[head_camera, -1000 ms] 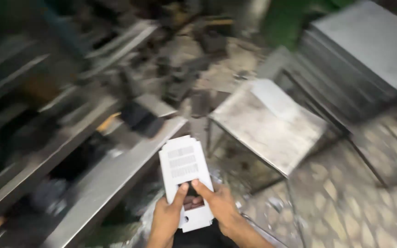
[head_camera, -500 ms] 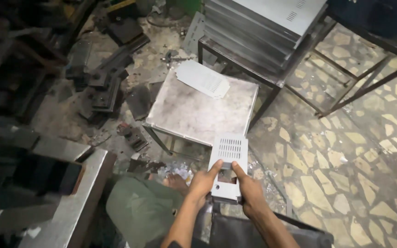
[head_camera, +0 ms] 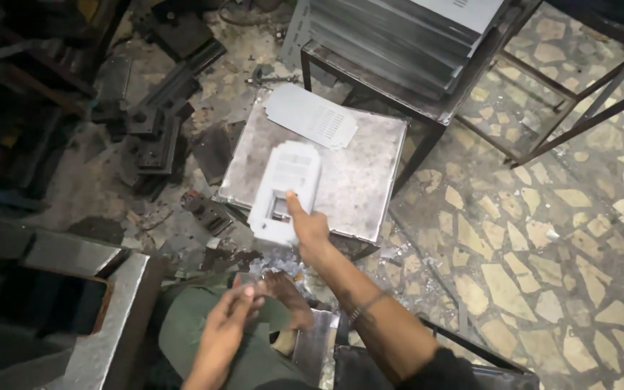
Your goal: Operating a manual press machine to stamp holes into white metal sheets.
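My right hand (head_camera: 308, 228) reaches forward and grips a pale grey punched sheet-metal plate (head_camera: 283, 184) by its near edge, holding it over the small metal stand (head_camera: 359, 173). A similar perforated plate (head_camera: 310, 116) lies flat on the far part of that stand. My left hand (head_camera: 227, 323) hangs low near my lap over green cloth, fingers loosely apart, holding nothing.
A steel-frame table carrying a tall stack of grey metal sheets (head_camera: 399, 40) stands behind the stand. Dark metal dies and scrap (head_camera: 149, 133) litter the floor at left. A machine bed (head_camera: 92, 303) sits at lower left. Stone-patterned floor (head_camera: 543, 253) spreads to the right.
My left hand has let go of the plate and dropped back toward my lap. The right hand alone has carried the plate forward over the stand.
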